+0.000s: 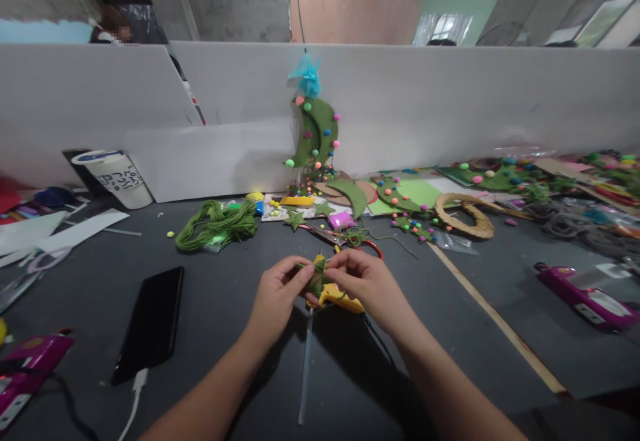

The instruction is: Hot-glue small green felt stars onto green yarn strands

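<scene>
Near the middle of the table, my left hand (280, 289) pinches a small green piece (317, 282) between thumb and fingers. It looks wound with green yarn, but the fingers cover much of its shape. My right hand (364, 280) has thumb and forefinger closed at the piece's right side, where a green strand shows. Just under the hands lies a yellow glue gun (345, 298), partly hidden, with a clear glue stick (305, 368) pointing towards me. Beyond them are red-handled scissors (373, 246) and a loose tangle of green yarn (354, 236).
A green yarn skein (215, 224) and a black phone (150, 324) lie left. Behind stands a green crescent decoration (325, 128) with coloured pompoms, against a white partition (425, 108). Magenta devices (585, 298) sit at both sides; a paper cup (120, 178) leans back left.
</scene>
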A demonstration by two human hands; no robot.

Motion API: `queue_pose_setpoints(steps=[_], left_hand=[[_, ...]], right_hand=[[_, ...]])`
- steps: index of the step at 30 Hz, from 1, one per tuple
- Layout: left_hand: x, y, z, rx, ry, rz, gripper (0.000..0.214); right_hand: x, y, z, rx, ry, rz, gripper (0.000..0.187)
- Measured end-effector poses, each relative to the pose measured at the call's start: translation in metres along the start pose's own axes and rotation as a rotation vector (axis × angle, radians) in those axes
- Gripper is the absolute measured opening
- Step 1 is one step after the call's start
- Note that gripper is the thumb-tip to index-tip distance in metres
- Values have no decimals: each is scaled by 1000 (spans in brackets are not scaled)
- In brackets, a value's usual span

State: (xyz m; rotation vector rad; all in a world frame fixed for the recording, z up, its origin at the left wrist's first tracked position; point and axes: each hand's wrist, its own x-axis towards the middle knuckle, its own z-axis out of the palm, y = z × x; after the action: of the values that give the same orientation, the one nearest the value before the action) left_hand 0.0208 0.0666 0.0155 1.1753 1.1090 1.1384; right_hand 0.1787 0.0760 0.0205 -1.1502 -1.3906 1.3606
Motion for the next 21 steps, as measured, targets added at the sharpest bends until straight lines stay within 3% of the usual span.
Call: queue_pose_setpoints(steps=[4, 10, 16, 21], left_hand=[[1, 0, -3, -5, 15, 11, 19], [1, 0, -5, -77, -57, -24, 18], [0, 4, -3, -217, -196, -146, 18], [-1, 4, -2, -276, -307, -242, 20]], right_hand=[[0, 1, 0, -41, -11, -10, 12], [1, -4, -4, -40, -59, 26, 12], [0, -6, -8, 138, -149, 69, 13], [-2, -2, -6, 178, -248, -3, 24]])
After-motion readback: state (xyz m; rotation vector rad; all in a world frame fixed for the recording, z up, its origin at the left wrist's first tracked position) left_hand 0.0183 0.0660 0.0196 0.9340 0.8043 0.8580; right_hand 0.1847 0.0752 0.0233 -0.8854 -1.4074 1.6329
